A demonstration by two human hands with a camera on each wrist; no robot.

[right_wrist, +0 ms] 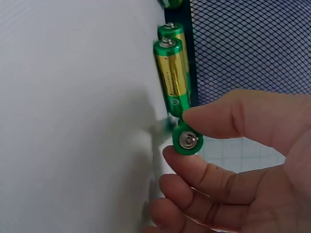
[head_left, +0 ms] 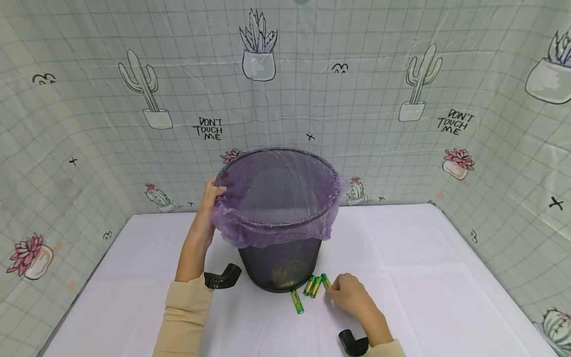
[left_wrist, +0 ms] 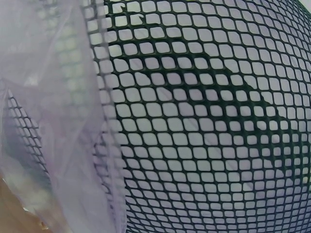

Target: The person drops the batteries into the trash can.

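A black wire-mesh bin (head_left: 285, 263) stands on the white table, lined with a thin purple plastic bag (head_left: 267, 237) folded down over its rim. My left hand (head_left: 208, 203) grips the bin's left side at the rim, thumb over the bag's edge. In the left wrist view, mesh (left_wrist: 194, 126) and bag (left_wrist: 63, 126) fill the picture, hiding most of that hand. To the bin's right, my right hand (head_left: 351, 295) pinches a green-and-gold battery (right_wrist: 188, 140) between thumb and index finger. Two similar batteries (right_wrist: 172, 77) lie side by side next to it, against the bin's base.
Another battery (head_left: 297, 301) lies in front of the bin. Yellow-green shapes show dimly through the lower mesh. A grid-patterned cloth (head_left: 285, 99) with cactus drawings hangs behind and at both sides of the table (head_left: 392, 258). A black camera mount sits at each wrist.
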